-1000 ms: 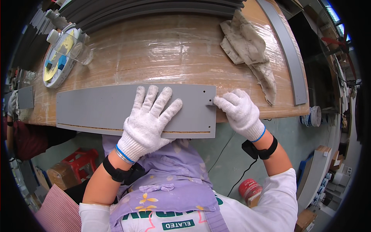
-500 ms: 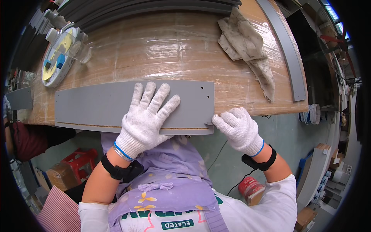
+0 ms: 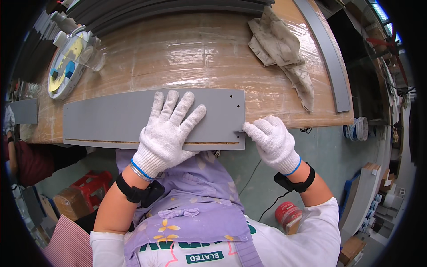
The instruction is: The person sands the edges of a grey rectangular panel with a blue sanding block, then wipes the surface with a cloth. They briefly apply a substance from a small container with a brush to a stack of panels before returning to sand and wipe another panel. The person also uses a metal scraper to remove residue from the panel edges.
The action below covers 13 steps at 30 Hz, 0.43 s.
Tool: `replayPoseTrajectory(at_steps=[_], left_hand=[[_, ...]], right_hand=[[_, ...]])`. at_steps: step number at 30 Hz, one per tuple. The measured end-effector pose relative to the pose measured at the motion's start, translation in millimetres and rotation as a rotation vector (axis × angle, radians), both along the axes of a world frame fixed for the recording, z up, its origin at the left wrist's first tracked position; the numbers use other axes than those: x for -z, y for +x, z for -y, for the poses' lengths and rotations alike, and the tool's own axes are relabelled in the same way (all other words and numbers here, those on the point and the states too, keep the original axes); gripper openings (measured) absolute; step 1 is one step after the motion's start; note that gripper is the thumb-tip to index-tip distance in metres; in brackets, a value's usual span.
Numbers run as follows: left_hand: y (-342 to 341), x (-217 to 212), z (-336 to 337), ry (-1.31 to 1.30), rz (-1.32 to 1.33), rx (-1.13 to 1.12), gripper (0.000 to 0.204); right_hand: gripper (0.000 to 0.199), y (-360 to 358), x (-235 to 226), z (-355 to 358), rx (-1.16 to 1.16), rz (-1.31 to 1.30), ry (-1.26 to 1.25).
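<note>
A long grey panel (image 3: 111,113) lies along the near edge of the table, with a groove of raw brown board near its front edge and two dark holes at its right end. My left hand (image 3: 165,127), in a white knitted glove, rests flat on the panel with its fingers spread. At the panel's right end, my gloved right hand (image 3: 272,141) is closed in a pinch. From its fingertips a small thin dark blade-like piece (image 3: 239,131) juts over the panel's edge; most of it is hidden by the glove.
A crumpled stained cloth (image 3: 280,40) lies on the film-wrapped table (image 3: 209,66), near a narrow grey strip (image 3: 327,58). Stacked dark panels (image 3: 169,11) line the far side. At left are an oval white container (image 3: 66,86) and a clear cup (image 3: 92,58). A red bucket (image 3: 288,213) stands below.
My right hand has slid a little away from me along the panel's right end, with the small piece still pinched. The panel's right end has shifted slightly away too. My left hand stays flat.
</note>
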<state>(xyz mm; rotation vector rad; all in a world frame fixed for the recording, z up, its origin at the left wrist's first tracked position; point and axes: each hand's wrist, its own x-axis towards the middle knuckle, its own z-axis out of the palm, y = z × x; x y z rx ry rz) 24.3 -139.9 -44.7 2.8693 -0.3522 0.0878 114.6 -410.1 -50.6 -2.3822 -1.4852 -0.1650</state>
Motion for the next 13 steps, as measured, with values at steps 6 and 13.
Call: replayPoseTrajectory(at_steps=[6, 13], left_hand=[[-0.7, -0.3, 0.8, 0.003, 0.005, -0.003, 0.097], [-1.2, 0.7, 0.5, -0.001, 0.014, 0.000, 0.097]], right_hand=[[0.039, -8.5, 8.3, 12.3, -0.065, 0.037, 0.002], [0.042, -15.2, 1.3, 16.6, -0.089, -0.004, -0.024]])
